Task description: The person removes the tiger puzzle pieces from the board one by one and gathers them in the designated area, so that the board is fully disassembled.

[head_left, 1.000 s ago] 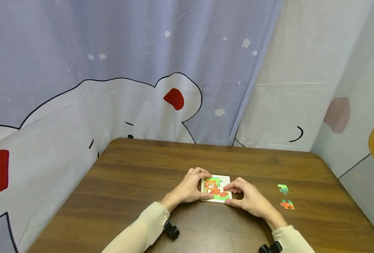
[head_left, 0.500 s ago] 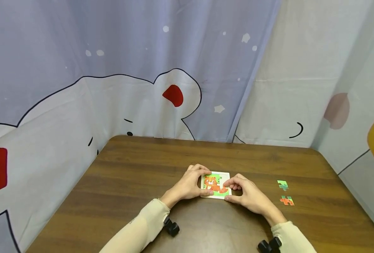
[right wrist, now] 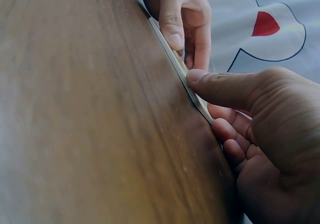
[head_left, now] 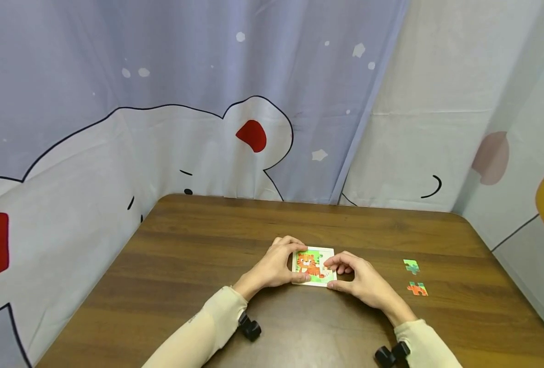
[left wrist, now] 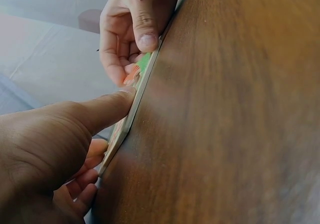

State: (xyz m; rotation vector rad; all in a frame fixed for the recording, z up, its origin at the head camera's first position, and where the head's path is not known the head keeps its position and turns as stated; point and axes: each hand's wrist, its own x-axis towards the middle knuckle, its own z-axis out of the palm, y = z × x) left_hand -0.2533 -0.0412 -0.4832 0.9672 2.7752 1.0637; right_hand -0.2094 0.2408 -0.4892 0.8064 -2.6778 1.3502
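Observation:
A small square puzzle board [head_left: 312,285] with a white frame lies on the wooden table, showing an orange tiger on green. My left hand [head_left: 272,266] holds it by the left side, thumb at the near edge and fingers at the far edge. My right hand [head_left: 363,281] is at its right side, thumb by the near right corner. Between its thumb and index finger, an orange and green puzzle piece [left wrist: 132,76] stands tilted up from the board in the left wrist view. White backing shows at the board's upper right. The right wrist view hides most of the picture.
Two loose puzzle pieces lie to the right of my right hand: a green one [head_left: 411,266] farther back and an orange one [head_left: 418,289] nearer. The brown table [head_left: 198,240] ends at a printed curtain [head_left: 198,148] behind.
The head view has tilted slightly, shifting everything upward. At the board's right side, the piece under my right index finger has tipped up. My left hand keeps its hold on the board.

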